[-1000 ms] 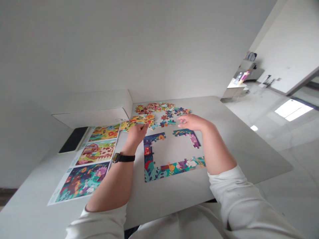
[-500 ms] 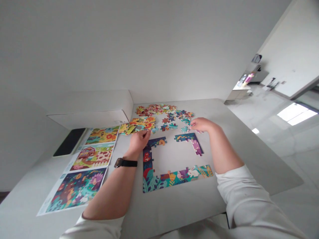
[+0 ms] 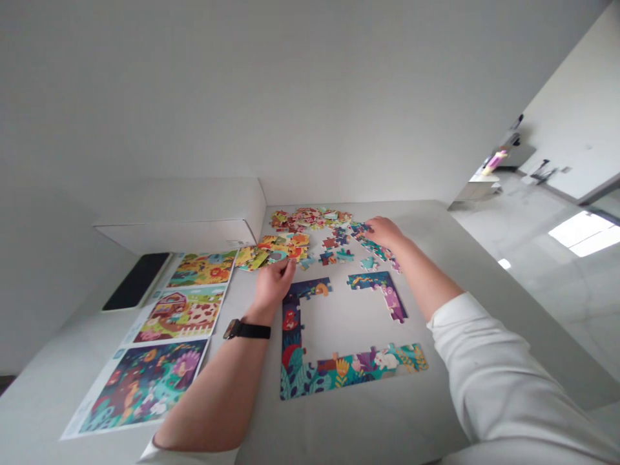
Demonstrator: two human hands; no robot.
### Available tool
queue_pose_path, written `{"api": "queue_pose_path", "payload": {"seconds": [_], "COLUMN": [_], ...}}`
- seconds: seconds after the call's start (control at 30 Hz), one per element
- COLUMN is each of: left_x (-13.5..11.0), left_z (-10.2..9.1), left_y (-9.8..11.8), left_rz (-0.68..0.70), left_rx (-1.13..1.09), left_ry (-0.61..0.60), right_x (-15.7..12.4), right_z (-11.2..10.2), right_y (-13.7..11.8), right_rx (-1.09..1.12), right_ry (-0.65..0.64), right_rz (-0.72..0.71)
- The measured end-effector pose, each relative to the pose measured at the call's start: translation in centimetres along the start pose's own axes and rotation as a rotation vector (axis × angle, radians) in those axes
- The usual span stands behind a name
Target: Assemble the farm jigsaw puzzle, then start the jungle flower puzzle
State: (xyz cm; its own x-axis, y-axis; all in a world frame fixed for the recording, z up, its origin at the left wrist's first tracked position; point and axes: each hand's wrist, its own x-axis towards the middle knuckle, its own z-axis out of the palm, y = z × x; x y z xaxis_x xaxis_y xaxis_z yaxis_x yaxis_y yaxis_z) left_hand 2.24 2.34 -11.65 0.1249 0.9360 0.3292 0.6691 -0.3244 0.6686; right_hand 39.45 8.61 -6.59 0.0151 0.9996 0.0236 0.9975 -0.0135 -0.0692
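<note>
My left hand (image 3: 277, 284) is curled closed just above the upper left corner of a partly joined jigsaw frame (image 3: 291, 342). Whatever its fingers hold, if anything, is hidden. At the far side, my right hand (image 3: 383, 231) reaches over a heap of dark blue and teal puzzle pieces (image 3: 372, 245), its bent fingertips pressed together on pieces at the heap's upper edge. Separate from the left and bottom strip, a joined corner section (image 3: 394, 303) with a purple owl lies at the frame's upper right. A loose teal piece (image 3: 369, 263) rests above that section.
Yellow pieces (image 3: 283, 244) and red pieces (image 3: 310, 218) lie heaped at the back. On the left are a sheet with three printed pictures (image 3: 145, 387) and a dark phone-like slab (image 3: 138, 281). A white box (image 3: 179, 236) stands behind them against the wall.
My right hand has moved away from me, from the lower end of the dark heap to its upper edge. My left hand stays curled by the frame corner. The view has shifted slightly.
</note>
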Motion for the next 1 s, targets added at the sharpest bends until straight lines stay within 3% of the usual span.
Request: {"api": "queue_pose_path", "payload": {"seconds": [0.27, 0.47, 0.57, 0.7, 0.87, 1.0], "left_x": [0.0, 0.0, 0.0, 0.0, 0.1, 0.2], "left_z": [-0.1, -0.2, -0.2, -0.2, -0.2, -0.1], "left_y": [0.2, 0.3, 0.3, 0.4, 0.4, 0.4], "left_rz": [-0.017, -0.036, -0.042, -0.049, -0.042, -0.031], "left_rx": [-0.038, -0.044, -0.047, -0.062, -0.082, -0.076], "left_ry": [-0.007, -0.040, -0.041, -0.035, -0.026, -0.019], "right_x": [4.3, 4.0, 3.1, 1.8, -0.4, -3.2], "right_z": [2.9, 4.0, 3.8, 3.4, 2.3, 1.2], "right_y": [-0.2, 1.1, 1.6, 1.4, 0.4, -0.6], "right_rx": [0.056, 0.183, 0.280, 0.589, 1.086, 1.309], "right_ry": [-0.032, 0.032, 0.127, 0.199, 0.156, 0.092], "right_rz": [0.016, -0.072, -0.103, -0.050, 0.016, 0.059]}}
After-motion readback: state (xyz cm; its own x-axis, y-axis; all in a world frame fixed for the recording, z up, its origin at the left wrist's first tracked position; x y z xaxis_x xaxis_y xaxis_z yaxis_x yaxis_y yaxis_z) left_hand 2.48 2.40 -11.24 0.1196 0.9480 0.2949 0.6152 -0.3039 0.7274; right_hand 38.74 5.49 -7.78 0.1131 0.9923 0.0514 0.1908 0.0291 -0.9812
